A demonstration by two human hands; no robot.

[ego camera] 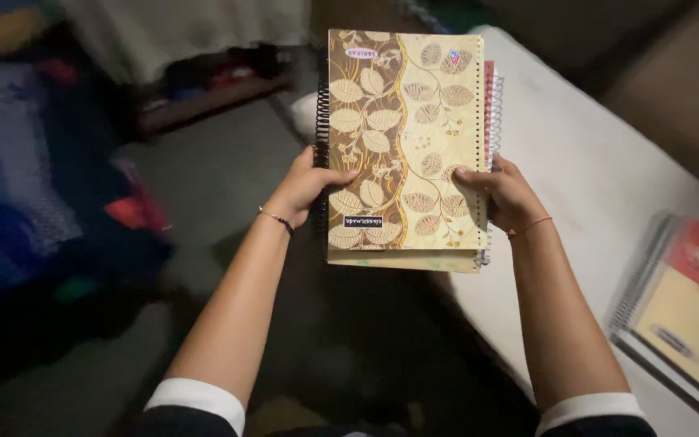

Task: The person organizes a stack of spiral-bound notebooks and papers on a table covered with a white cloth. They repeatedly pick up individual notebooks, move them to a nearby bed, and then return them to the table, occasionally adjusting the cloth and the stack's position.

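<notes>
top notebook (404,137): tan and brown, leaf-vine print; black spiral | counter (600,170): white | side notebook (685,307): yellow and red cover

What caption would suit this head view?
Both hands, left hand and right hand, hold a stack of spiral notebooks beside a white table.

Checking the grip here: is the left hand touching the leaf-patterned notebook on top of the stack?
Touching. The head view shows the left hand with its thumb pressed flat on the cover of the leaf-patterned notebook.
</notes>
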